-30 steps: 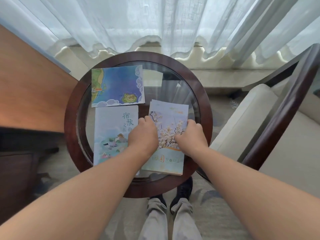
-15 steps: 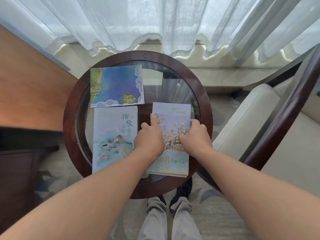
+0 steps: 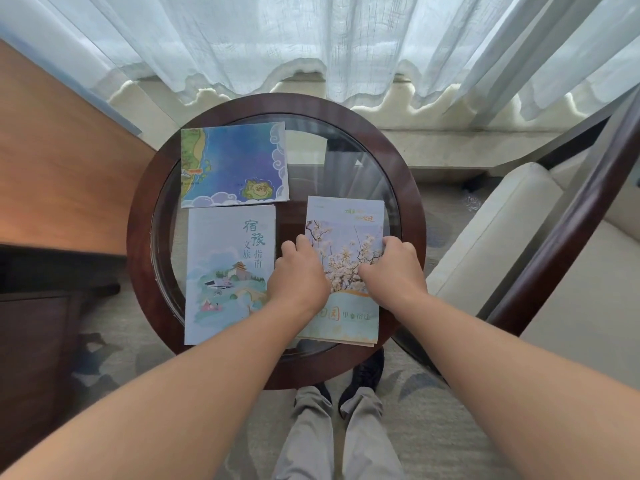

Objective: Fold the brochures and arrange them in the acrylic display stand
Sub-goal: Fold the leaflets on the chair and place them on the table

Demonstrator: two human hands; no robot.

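Folding step: the left grip [image 3: 299,275] and right grip [image 3: 393,268] each curl fingers round a side edge of the blossom brochure [image 3: 346,216] (flat on the desk [image 3: 138,237]). Next it probably needs a squarely pressed crease.

You are seeing three brochures lying flat: blue map brochure [image 3: 239,164] far left, pale guide brochure [image 3: 225,271] just below it, blossom brochure [image 3: 346,237] lying right, near edge layered.

On the brochure with the painted tower [image 3: 225,271] you can read the title 宿豫文旅指南 in large grey-blue characters. The blossom brochure [image 3: 346,233] has coloured writing at its top and bottom, too blurred to read. The map brochure [image 3: 239,161] has labels too small to read.
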